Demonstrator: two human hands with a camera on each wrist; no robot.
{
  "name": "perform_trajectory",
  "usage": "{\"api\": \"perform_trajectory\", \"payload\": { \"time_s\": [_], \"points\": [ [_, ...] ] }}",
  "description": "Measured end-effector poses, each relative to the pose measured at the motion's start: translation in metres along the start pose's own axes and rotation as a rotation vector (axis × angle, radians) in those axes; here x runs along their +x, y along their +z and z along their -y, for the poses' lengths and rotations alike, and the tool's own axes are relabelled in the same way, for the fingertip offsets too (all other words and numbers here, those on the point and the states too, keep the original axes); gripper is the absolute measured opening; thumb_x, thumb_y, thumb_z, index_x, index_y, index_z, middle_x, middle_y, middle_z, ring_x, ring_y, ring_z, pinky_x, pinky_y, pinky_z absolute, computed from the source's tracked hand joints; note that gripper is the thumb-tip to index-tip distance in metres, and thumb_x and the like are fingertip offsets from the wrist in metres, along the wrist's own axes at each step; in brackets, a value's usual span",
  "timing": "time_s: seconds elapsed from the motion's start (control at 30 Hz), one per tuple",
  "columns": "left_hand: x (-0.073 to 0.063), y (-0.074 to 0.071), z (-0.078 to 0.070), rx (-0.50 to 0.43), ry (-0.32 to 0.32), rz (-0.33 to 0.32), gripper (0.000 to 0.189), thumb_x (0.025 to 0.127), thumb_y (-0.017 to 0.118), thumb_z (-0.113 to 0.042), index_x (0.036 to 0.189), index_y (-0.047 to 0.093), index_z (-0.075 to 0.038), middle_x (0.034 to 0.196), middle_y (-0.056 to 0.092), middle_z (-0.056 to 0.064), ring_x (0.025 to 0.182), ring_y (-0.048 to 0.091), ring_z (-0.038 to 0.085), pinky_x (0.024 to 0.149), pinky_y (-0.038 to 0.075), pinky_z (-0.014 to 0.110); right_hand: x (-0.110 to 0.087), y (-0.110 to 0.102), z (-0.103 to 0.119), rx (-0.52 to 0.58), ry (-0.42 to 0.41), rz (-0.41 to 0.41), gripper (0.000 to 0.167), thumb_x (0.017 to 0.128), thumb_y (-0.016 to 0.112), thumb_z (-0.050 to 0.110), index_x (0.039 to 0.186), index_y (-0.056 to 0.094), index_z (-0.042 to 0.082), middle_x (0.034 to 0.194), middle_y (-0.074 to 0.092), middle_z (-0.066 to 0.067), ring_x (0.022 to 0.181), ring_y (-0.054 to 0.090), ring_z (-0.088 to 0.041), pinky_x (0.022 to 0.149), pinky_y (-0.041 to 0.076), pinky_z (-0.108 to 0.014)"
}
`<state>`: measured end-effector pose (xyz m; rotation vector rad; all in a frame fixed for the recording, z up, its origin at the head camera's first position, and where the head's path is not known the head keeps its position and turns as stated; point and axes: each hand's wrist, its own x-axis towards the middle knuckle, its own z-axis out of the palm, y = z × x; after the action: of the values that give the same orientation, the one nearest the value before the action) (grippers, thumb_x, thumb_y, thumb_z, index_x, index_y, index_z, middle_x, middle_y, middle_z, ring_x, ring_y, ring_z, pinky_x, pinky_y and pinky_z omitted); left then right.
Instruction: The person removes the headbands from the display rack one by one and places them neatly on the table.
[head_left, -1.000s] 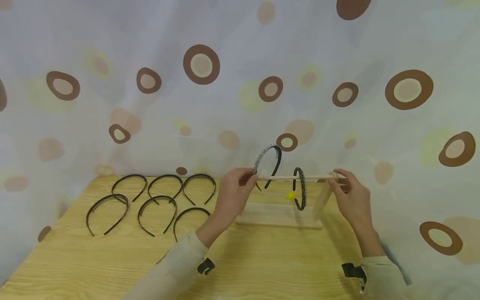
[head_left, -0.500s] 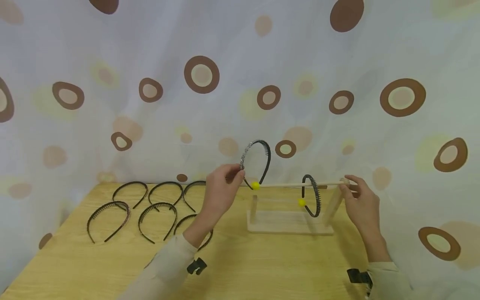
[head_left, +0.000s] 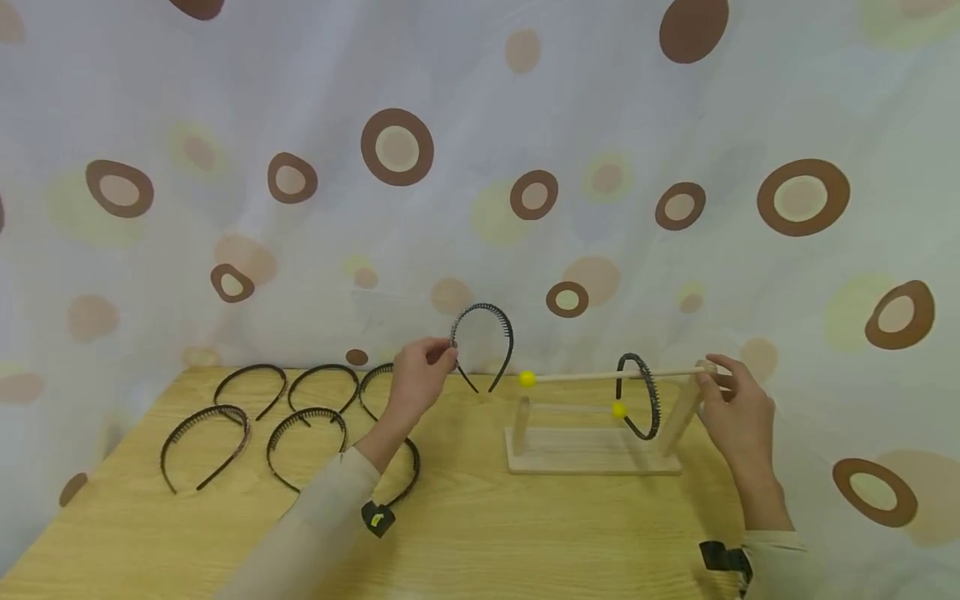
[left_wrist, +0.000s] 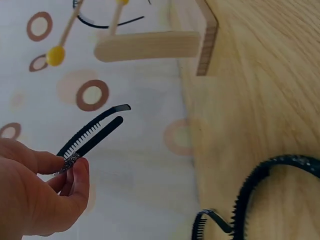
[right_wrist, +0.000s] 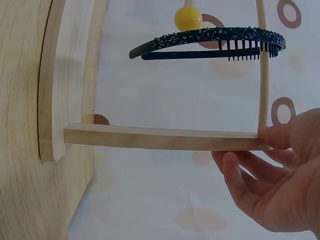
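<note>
My left hand [head_left: 416,379] pinches a black toothed headband [head_left: 483,307] by one glittery side, holding it upright above the table, left of a wooden stand [head_left: 570,454]. In the left wrist view, thumb and fingers grip that headband [left_wrist: 102,135] and its two ends point away from the hand. My right hand [head_left: 741,417] holds the top of the stand's tall post [right_wrist: 160,139], where the upper dowel [right_wrist: 264,90] joins it. Another glitter-covered headband [right_wrist: 210,35] hangs on this dowel. A yellow ball [head_left: 527,378] caps the dowel's free left end.
Several black headbands lie on the left of the wooden table [head_left: 480,542], one [head_left: 206,417] near its left edge. The stand also has a shorter post [head_left: 521,425] and a lower dowel with a yellow ball [head_left: 619,409]. A spotted curtain [head_left: 480,208] hangs behind.
My left hand has moved left with its headband, from beside the upper dowel to past the yellow ball and apart from it. The right hand stays on the post.
</note>
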<state>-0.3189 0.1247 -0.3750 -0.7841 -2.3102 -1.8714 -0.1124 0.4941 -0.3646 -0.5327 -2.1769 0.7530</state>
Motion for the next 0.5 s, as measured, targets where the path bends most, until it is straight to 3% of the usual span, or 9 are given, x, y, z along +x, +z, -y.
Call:
{"api": "perform_trajectory", "payload": {
  "time_s": [0.17,0.3,0.4,0.5],
  "points": [
    [0.018,-0.001,0.043,0.054,-0.105,0.050,0.028,0.103,0.062,-0.008,0.124,0.067,0.009,0.110,0.071,0.021,0.096,0.071,0.030,0.081,0.058,0.037,0.004,0.013,-0.001,0.002,0.016,-0.003,0.040,0.106,0.057,0.025,0.144,0.058,0.010,0.120,0.068,-0.025,0.100,0.068,-0.043,0.067,0.042,-0.015],
    [0.021,-0.007,0.077,0.120,-0.207,0.107,0.027,0.103,0.060,-0.007,0.120,0.068,0.012,0.105,0.071,0.022,0.091,0.071,0.029,0.075,0.057,0.034,0.000,0.023,-0.005,0.004,0.045,0.030,0.041,0.107,0.056,0.025,0.145,0.056,0.010,0.123,0.067,-0.025,0.102,0.067,-0.043,0.067,0.042,-0.016],
    [0.016,-0.013,0.102,0.202,-0.266,0.155,0.023,0.102,0.059,-0.007,0.105,0.074,0.011,0.089,0.073,0.020,0.069,0.066,0.021,0.060,0.051,0.028,-0.008,0.032,-0.011,-0.004,0.059,0.075,0.043,0.107,0.055,0.026,0.146,0.054,0.009,0.124,0.066,-0.026,0.104,0.066,-0.044,0.066,0.043,-0.018],
    [0.008,-0.019,0.119,0.274,-0.284,0.201,0.030,0.102,0.061,-0.010,0.084,0.077,0.007,0.066,0.068,0.015,0.048,0.050,0.014,0.048,0.039,0.026,-0.013,0.038,-0.017,-0.033,0.049,0.100,0.043,0.107,0.054,0.026,0.146,0.054,0.007,0.123,0.066,-0.027,0.103,0.066,-0.046,0.065,0.045,-0.021]
  ]
}}
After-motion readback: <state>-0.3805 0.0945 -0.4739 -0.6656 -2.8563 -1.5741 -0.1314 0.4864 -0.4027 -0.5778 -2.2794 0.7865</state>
